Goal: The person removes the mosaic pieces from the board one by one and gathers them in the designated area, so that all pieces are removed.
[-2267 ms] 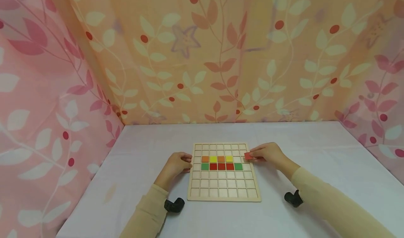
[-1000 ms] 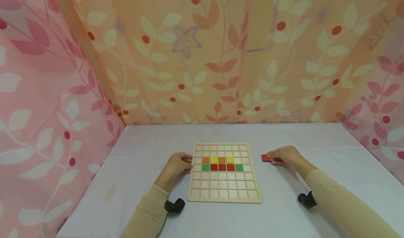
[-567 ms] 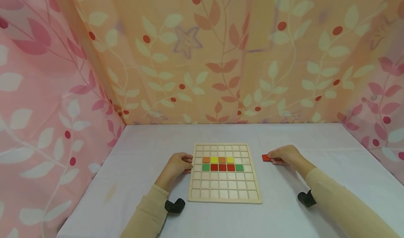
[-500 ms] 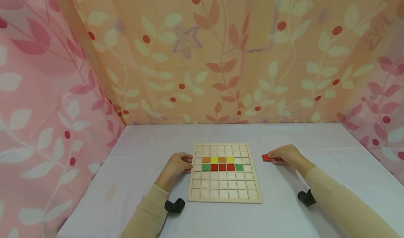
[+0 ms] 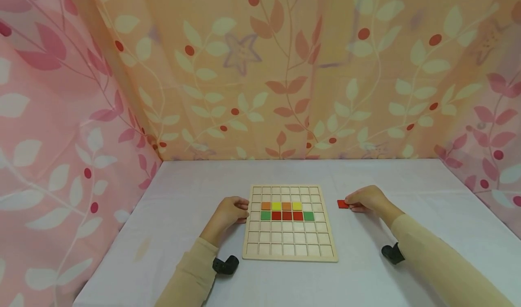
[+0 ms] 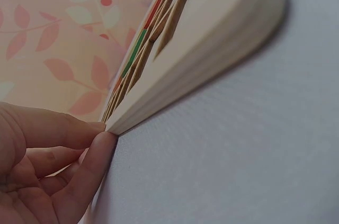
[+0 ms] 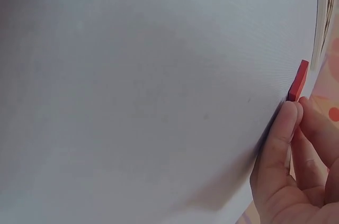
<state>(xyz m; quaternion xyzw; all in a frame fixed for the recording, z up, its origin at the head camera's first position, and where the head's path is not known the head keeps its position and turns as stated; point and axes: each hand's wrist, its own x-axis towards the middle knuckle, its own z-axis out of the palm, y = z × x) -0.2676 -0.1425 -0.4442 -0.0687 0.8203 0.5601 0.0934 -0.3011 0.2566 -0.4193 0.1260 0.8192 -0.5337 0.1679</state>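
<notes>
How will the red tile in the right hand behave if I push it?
The red tile looks stiff, its edges straight in the pinch of the right hand. Small and thin, it is probably light. Flat and straight-edged, it should slide rather than roll.

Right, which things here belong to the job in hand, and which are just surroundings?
Likely the job:
grid board, left hand at its edge
coloured tiles on it
red tile in right hand

Surroundings:
floral backdrop
white tabletop
black wrist devices
</notes>
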